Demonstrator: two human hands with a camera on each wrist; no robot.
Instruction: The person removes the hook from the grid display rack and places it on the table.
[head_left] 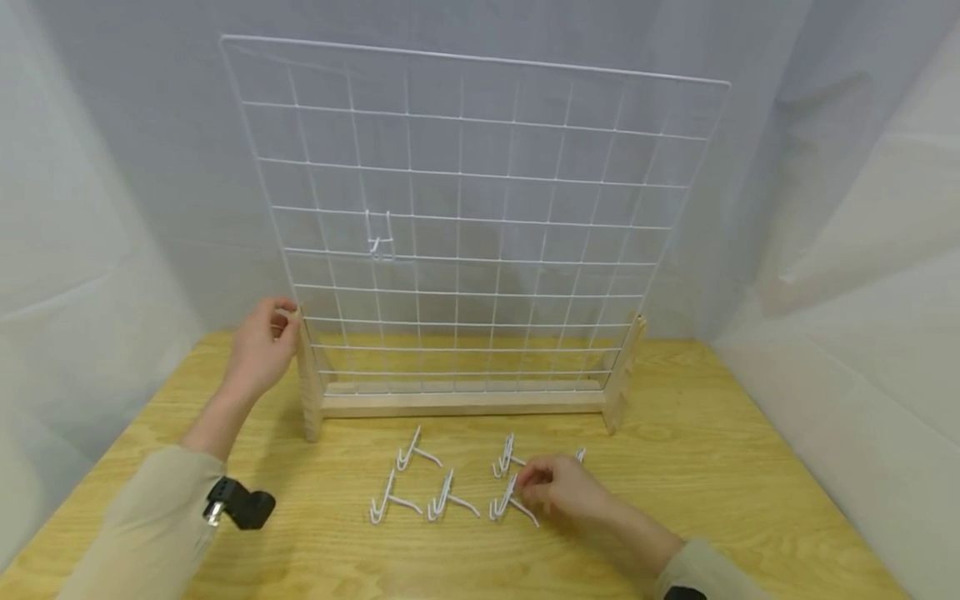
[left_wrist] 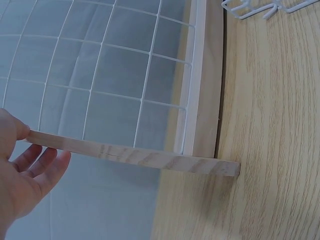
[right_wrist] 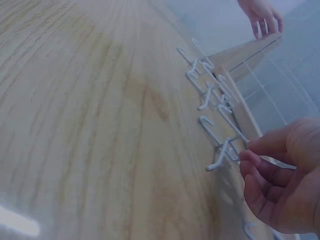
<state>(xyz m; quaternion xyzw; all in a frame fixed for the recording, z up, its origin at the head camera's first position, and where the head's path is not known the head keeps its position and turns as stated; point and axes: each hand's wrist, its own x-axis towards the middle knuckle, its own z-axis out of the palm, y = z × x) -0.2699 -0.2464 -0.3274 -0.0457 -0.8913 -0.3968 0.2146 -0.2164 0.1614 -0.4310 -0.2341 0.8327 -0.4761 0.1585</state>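
A white wire grid panel point(head_left: 480, 175) stands upright in a wooden stand point(head_left: 465, 406). My left hand point(head_left: 258, 350) pinches the top of the stand's left upright point(left_wrist: 125, 154), thumb on one side and fingertips on the other. One white wire hook point(head_left: 381, 242) hangs on the grid, left of its middle. On the table lie several more white hooks. My right hand point(head_left: 566, 490) pinches the end of the front right hook point(right_wrist: 220, 145) between thumb and forefinger. That hook is at table level, and the fingers hide part of another hook point(head_left: 581, 454) behind.
Loose hooks lie in two rough rows before the stand, among them a hook point(head_left: 384, 498) at the front left and another point(head_left: 416, 450) behind it. The wood-grain table point(head_left: 712, 500) meets pale hanging sheets point(head_left: 847, 250) at its back and sides.
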